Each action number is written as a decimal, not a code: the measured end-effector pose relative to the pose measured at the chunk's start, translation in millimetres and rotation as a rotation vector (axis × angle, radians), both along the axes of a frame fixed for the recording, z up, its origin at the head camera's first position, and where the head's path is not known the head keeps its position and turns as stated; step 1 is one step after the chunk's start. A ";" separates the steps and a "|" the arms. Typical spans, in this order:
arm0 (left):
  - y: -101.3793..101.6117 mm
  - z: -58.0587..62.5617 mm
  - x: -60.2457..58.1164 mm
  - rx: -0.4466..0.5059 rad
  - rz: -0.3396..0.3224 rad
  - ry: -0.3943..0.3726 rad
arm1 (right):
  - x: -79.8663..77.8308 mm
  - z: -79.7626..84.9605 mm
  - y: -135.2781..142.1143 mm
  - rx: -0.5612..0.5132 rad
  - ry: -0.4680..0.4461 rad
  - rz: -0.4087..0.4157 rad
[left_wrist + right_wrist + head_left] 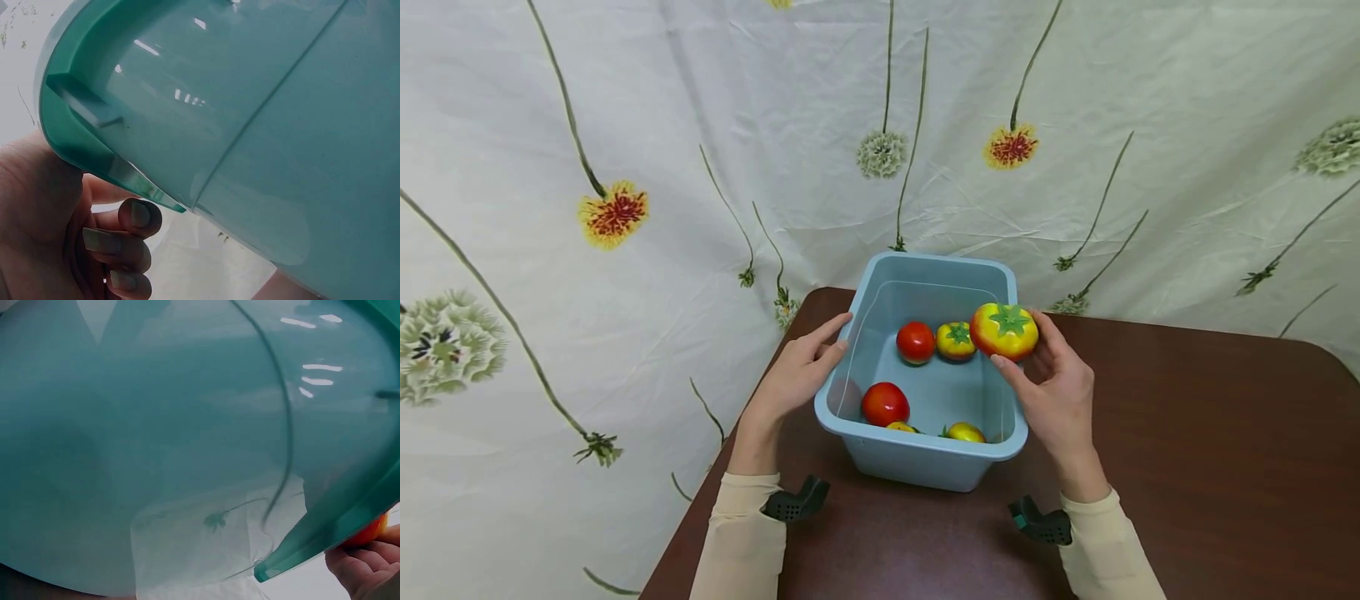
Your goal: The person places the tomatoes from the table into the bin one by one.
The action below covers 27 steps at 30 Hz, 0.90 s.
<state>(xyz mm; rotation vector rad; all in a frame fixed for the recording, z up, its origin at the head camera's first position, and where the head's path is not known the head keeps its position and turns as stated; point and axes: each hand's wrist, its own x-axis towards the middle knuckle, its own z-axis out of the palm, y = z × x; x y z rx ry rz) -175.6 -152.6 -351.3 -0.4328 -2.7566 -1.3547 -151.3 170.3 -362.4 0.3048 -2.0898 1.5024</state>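
Observation:
A light blue plastic basin (917, 475) stands on the table. Over its right rim my right hand (1060, 392) holds a yellow-and-red tomato (1006, 329) with a green leafy top, between thumb and fingers. In the right wrist view, part of this tomato (367, 532) shows beyond the rim. My left hand (793, 371) rests at the left rim, index finger and thumb touching it. The left wrist view has its other fingers (119, 244) loosely bent below the rim. Inside the basin lie a red tomato (915, 342), another red tomato (885, 404) and yellow ones (957, 340), two partly hidden by the near rim.
Dark brown wood makes up the tabletop (1195, 417), reaching to the right of the basin. Behind and to the left hangs a white cloth (790, 125) printed with flowers. Each wrist carries a black camera mount, on the left (797, 500) and right (1040, 523).

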 end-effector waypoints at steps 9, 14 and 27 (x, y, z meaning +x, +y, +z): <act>-0.4 -0.5 -0.4 0.007 -0.003 0.003 | -0.6 -2.5 5.2 0.008 -0.023 -0.074; -1.2 -1.1 -0.8 0.012 -0.011 0.001 | 7.3 5.2 6.3 0.148 -0.020 -0.088; -2.0 -0.2 -0.6 0.021 -0.030 0.006 | 72.4 5.5 -75.3 1.020 0.195 0.193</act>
